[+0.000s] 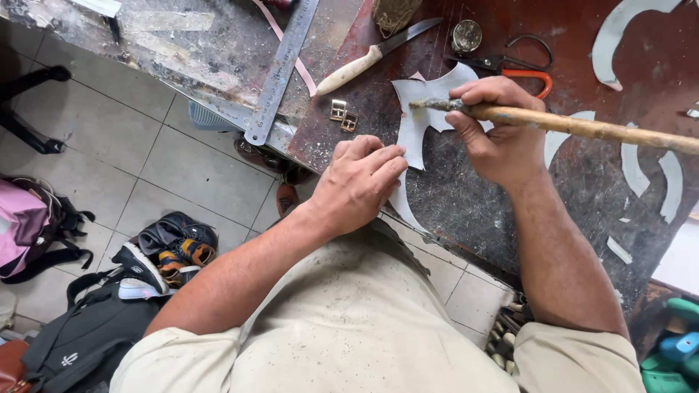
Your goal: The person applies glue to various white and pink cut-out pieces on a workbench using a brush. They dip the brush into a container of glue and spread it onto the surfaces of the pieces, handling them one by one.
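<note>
We are leaning over a dark, glue-stained worktop (pixel 510 211), looking down at both our hands. Our left hand (pixel 357 185) is pressing on the lower edge of a pale grey cut-out piece (pixel 422 127) with curved, pointed lobes, its fingers (pixel 382 164) bunched together and lying flat on the material, pinning it to the worktop. Our right hand (pixel 495 131) is wrapping its fingers tightly around a long wooden-handled brush (pixel 582 127), whose handle is running off to the right edge of the view while its grimy tip is resting on the upper part of the cut-out piece. The piece is lying flat near the front edge of the worktop, between our two hands.

Just beside the piece, to its left, two small brass buckles (pixel 343 116) are sitting together. Behind them a knife (pixel 375 54) with a pale handle is lying at an angle, and a steel ruler (pixel 282 69) is stretching diagonally across the worktop. Scissors (pixel 520 65) with orange and black handles are resting behind our right hand, near a small round tin (pixel 466 35). More pale curved offcuts (pixel 633 171) are lying scattered to the right. Down on the tiled floor (pixel 196 171), we are seeing sandals (pixel 171 247) and bags (pixel 87 335).
</note>
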